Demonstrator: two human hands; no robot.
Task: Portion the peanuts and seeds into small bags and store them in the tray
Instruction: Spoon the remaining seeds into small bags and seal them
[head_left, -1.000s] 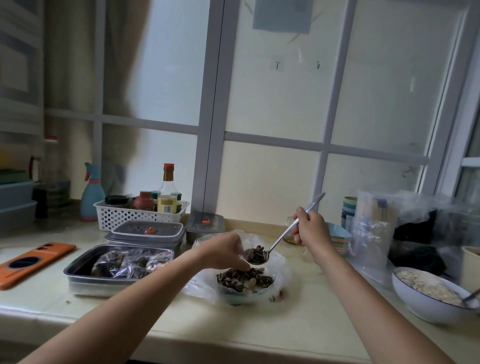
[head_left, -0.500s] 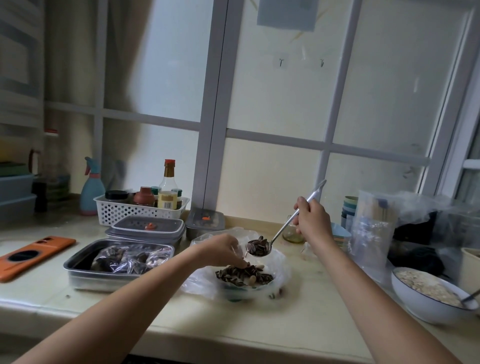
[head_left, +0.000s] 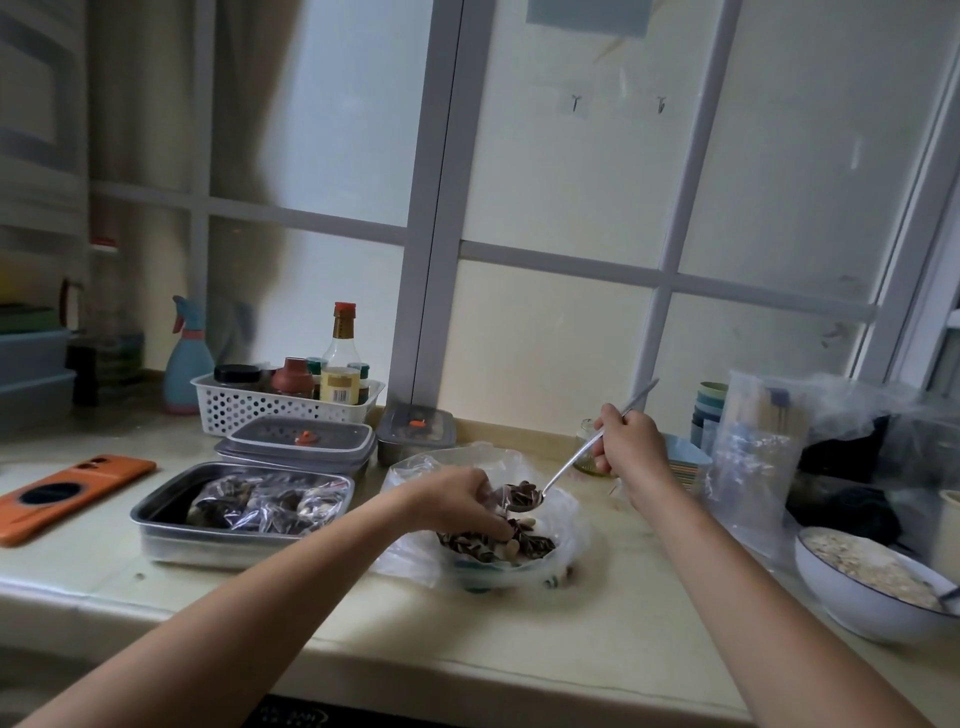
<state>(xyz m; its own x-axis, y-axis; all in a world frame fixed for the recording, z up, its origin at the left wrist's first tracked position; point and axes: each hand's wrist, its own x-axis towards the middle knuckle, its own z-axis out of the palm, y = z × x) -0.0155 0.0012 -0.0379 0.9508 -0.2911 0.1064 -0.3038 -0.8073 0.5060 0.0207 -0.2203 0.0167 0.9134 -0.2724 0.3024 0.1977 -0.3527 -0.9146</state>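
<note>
Broadly, I read the scene from the counter (head_left: 597, 623) downward. The tray (head_left: 156, 525) sits left of centre and holds filled packets (head_left: 270, 501); it lies well to the left of both hands. The bowl (head_left: 498, 571), dressed in a loose plastic liner (head_left: 405, 551), stands just right of the tray and carries the mix (head_left: 493, 543) of striped seeds and pale peanuts.

My left hand (head_left: 452, 499) hangs over the bowl's left side, fingers curled downward. I judge that they pinch the mouth of a small clear bag (head_left: 494, 503), though the film is thin and I cannot trace its outline. My right hand (head_left: 631, 441) is wrapped round the upper handle of the spoon (head_left: 576, 457), up and to the right of the bowl. The spoon's long axis runs from that grip down and leftward, and its loaded end hovers above the bowl, just beside the left fingertips. Seeds (head_left: 522, 491) heap that end.

As I judge it, the governing relation is that the load lies down-left of the right grip, along the handle's line, and the bag mouth lies immediately left of the load. The left hand is the nearer to the bag, so the right need only tip the spoon leftward. The tray lies on the left hand's side.
</note>
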